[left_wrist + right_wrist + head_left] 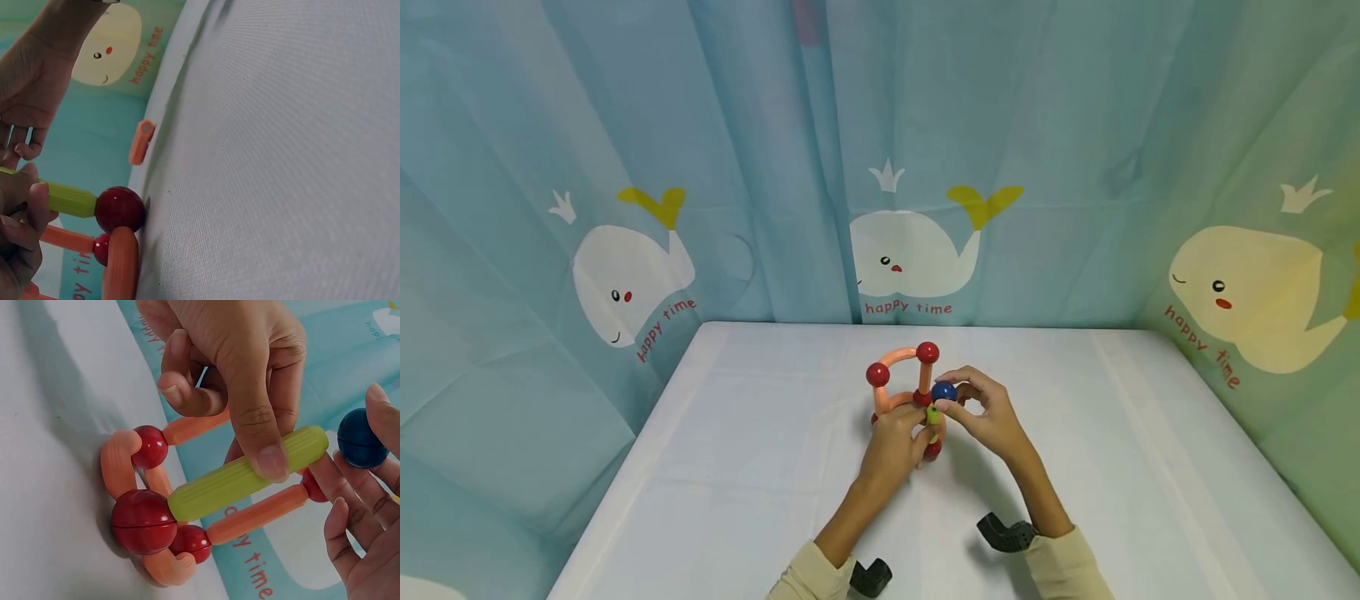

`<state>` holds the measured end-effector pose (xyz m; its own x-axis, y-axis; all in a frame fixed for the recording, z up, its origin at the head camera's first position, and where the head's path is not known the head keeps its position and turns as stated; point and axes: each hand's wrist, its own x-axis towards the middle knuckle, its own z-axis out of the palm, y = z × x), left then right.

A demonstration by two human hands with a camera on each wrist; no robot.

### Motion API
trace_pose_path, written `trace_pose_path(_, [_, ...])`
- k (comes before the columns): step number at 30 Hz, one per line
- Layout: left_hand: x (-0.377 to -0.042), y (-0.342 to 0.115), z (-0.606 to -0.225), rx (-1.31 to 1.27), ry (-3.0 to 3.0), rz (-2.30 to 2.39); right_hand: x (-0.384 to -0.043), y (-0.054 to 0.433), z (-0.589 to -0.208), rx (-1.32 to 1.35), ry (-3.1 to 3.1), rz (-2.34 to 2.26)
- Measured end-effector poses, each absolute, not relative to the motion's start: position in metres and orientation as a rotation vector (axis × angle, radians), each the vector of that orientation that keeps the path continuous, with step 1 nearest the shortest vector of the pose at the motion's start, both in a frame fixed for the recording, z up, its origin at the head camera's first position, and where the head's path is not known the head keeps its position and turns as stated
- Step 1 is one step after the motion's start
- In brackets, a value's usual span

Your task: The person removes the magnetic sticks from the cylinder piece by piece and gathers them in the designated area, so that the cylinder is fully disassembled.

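A frame of orange magnetic rods and red balls stands on the table. My left hand pinches a yellow-green rod between thumb and fingers. The rod's lower end meets a red ball at table level, and its other end points up. My right hand holds a blue ball in its fingertips. In the right wrist view a small gap shows between that ball and the rod's upper end. Part of the frame is hidden behind my left hand in the head view.
The white table reaches back to a blue curtain printed with whales. An orange piece shows near the table in the left wrist view. Black devices sit at both wrists.
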<state>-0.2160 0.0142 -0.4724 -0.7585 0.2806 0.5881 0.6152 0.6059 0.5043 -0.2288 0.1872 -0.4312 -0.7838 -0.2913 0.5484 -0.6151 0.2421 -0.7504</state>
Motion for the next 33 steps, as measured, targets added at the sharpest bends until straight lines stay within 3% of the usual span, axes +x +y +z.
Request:
trace_pose_path(11, [-0.213,0.016,-0.476,-0.692,-2.427,-1.039,-0.240,0.199,-0.455,0.758,-2.149,1.747])
trace_pose_path(24, [-0.212,0.015,-0.478,-0.710,-2.431,-1.071,-0.246,0.212,-0.452,0.117,-2.258,1.757])
trace_pose_path(33, [-0.213,0.016,-0.475,-0.714,-2.383,-1.005,-0.307,0.235,-0.471,-0.064,-2.463,1.599])
